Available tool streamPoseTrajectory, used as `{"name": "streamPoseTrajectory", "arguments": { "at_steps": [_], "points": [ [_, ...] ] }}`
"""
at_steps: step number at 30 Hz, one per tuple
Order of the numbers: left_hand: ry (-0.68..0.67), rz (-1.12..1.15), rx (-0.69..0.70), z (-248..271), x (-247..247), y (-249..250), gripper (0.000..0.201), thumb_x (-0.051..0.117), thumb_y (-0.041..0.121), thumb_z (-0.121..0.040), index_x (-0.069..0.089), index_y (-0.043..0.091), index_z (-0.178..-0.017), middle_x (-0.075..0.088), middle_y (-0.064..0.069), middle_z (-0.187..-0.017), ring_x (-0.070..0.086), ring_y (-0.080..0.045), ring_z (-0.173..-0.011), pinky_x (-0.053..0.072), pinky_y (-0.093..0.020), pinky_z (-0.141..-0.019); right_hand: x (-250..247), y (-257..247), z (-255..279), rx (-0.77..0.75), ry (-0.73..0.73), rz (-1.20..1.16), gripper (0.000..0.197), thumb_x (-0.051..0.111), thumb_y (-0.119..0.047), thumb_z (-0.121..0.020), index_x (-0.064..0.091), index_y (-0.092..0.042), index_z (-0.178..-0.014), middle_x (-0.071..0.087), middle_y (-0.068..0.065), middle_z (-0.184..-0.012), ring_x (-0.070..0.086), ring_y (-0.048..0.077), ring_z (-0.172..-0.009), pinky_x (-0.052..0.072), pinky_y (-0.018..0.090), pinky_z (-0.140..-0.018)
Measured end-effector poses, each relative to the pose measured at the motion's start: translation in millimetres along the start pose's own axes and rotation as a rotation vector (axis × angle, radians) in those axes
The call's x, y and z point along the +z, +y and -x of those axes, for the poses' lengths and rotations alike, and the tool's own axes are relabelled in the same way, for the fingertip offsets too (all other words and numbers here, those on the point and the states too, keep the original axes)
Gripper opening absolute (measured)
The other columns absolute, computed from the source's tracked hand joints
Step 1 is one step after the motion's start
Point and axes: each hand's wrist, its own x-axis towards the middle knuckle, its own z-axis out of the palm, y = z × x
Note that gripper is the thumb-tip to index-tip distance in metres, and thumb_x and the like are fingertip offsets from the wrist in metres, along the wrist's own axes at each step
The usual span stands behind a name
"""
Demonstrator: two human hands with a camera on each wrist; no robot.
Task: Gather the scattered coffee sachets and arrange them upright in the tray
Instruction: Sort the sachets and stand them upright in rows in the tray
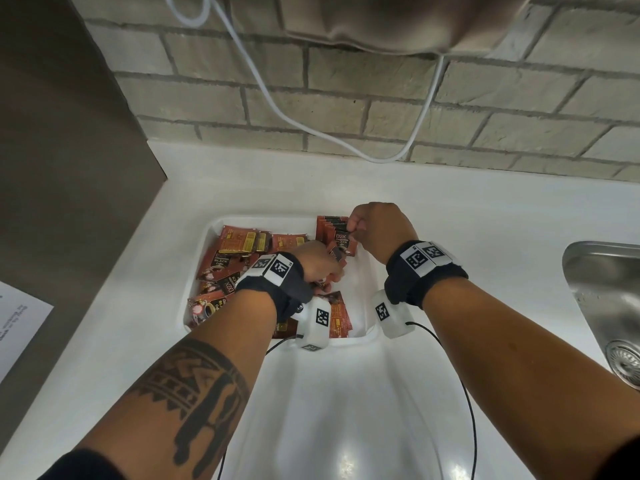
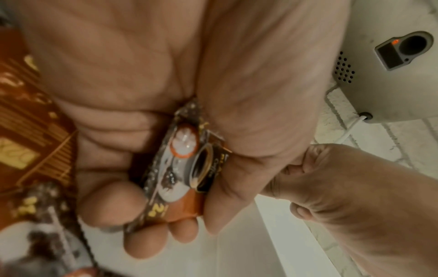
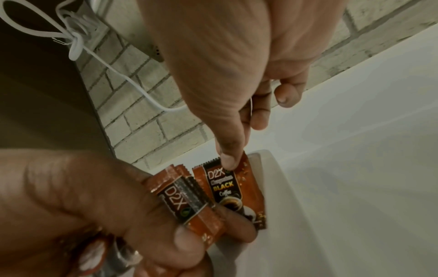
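My left hand (image 1: 320, 261) grips small sachet bundle (image 3: 187, 202) over tray (image 1: 363, 268); my right hand (image 1: 379, 230) pinches top of upright sachets (image 1: 334, 233) in far corner.

We see a glossy white surface (image 1: 450, 216) running back to a pale grey brick wall (image 1: 346, 91). A white cable (image 1: 277, 105) loops down across the bricks. A steel sink (image 1: 609, 299) sits at the right edge, a dark panel (image 1: 62, 133) at the left with a printed paper (image 1: 17, 323) below it.
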Motion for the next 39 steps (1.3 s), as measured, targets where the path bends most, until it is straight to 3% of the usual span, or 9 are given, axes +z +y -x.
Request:
{"name": "streamPoseTrajectory", "arguments": {
  "at_steps": [4,8,14,18,23,27,33,36,39],
  "points": [
    [-0.025,0.082,-0.02,0,1,0,0.011,0.066,0.009,-0.09,0.066,0.001,-0.082,0.066,-0.012,-0.078,0.061,-0.022,-0.063,0.048,-0.024,-0.052,1,2,0,-0.007,-0.006,-0.003,0.021,0.069,-0.012,-0.083,0.063,-0.031,-0.078,0.065,-0.005,-0.091,0.062,0.017,-0.088,0.054,0.034,-0.081],
    [-0.031,0.109,-0.003,-1,1,-1,0.021,0.067,0.011,-0.089,0.07,-0.008,-0.097,0.071,-0.021,-0.09,0.061,-0.031,-0.076,0.05,-0.032,-0.067,2,3,1,-0.012,-0.006,0.003,0.02,0.07,-0.012,-0.083,0.063,-0.03,-0.08,0.062,-0.006,-0.089,0.06,0.017,-0.086,0.052,0.031,-0.079],
    [-0.03,0.15,0.0,0,1,-1,0.023,0.067,0.013,-0.091,0.07,-0.008,-0.1,0.072,-0.02,-0.096,0.065,-0.028,-0.076,0.052,-0.028,-0.064,2,2,3,-0.016,-0.002,0.003,0.018,0.071,-0.011,-0.083,0.064,-0.028,-0.082,0.064,-0.004,-0.094,0.06,0.018,-0.088,0.052,0.031,-0.079],
    [-0.016,0.158,0.01,0,2,-2,0.016,0.066,0.013,-0.093,0.069,-0.003,-0.093,0.068,-0.009,-0.082,0.063,-0.018,-0.065,0.05,-0.02,-0.052,1,2,4,-0.015,0.014,-0.016,0.018,0.072,-0.011,-0.082,0.066,-0.027,-0.085,0.064,-0.005,-0.092,0.06,0.017,-0.086,0.052,0.032,-0.078],
    [0.0,0.224,0.023,0,1,-6,0.022,0.065,0.01,-0.094,0.068,-0.008,-0.106,0.07,-0.012,-0.087,0.065,-0.017,-0.063,0.054,-0.023,-0.052,-3,4,6,-0.051,0.044,0.014,0.018,0.074,-0.013,-0.082,0.065,-0.027,-0.087,0.062,-0.005,-0.093,0.058,0.017,-0.086,0.051,0.033,-0.077],
    [-0.017,0.284,0.025,1,0,-6,0.022,0.066,0.011,-0.094,0.067,-0.005,-0.11,0.069,-0.013,-0.094,0.066,-0.021,-0.072,0.056,-0.028,-0.061,-4,4,7,-0.045,0.033,0.032,0.019,0.075,-0.015,-0.082,0.063,-0.029,-0.084,0.061,-0.005,-0.094,0.058,0.017,-0.087,0.052,0.033,-0.078],
    [-0.064,0.485,0.031,9,-2,-9,0.029,0.068,0.006,-0.092,0.065,-0.005,-0.119,0.067,-0.022,-0.108,0.066,-0.024,-0.075,0.058,-0.03,-0.062,-8,0,15,-0.073,0.103,-0.056,0.008,0.073,-0.02,-0.085,0.068,-0.026,-0.084,0.066,-0.008,-0.09,0.06,0.013,-0.082,0.047,0.026,-0.073],
    [-0.135,0.684,0.143,12,-7,-16,0.029,0.069,0.002,-0.091,0.064,-0.005,-0.119,0.069,-0.019,-0.106,0.07,-0.028,-0.086,0.062,-0.034,-0.071,-11,-5,27,-0.083,0.031,-0.192,0.008,0.075,-0.03,-0.084,0.068,-0.027,-0.086,0.069,-0.012,-0.084,0.062,0.005,-0.077,0.045,0.015,-0.067],
    [-0.152,0.682,0.28,19,-10,-20,0.026,0.069,0.005,-0.091,0.066,0.0,-0.116,0.073,-0.008,-0.097,0.072,-0.024,-0.088,0.061,-0.031,-0.072,-14,-7,35,-0.068,-0.076,-0.293,0.013,0.078,-0.028,-0.083,0.071,-0.027,-0.093,0.07,-0.012,-0.082,0.062,-0.002,-0.072,0.044,0.012,-0.065]
  ]
}}
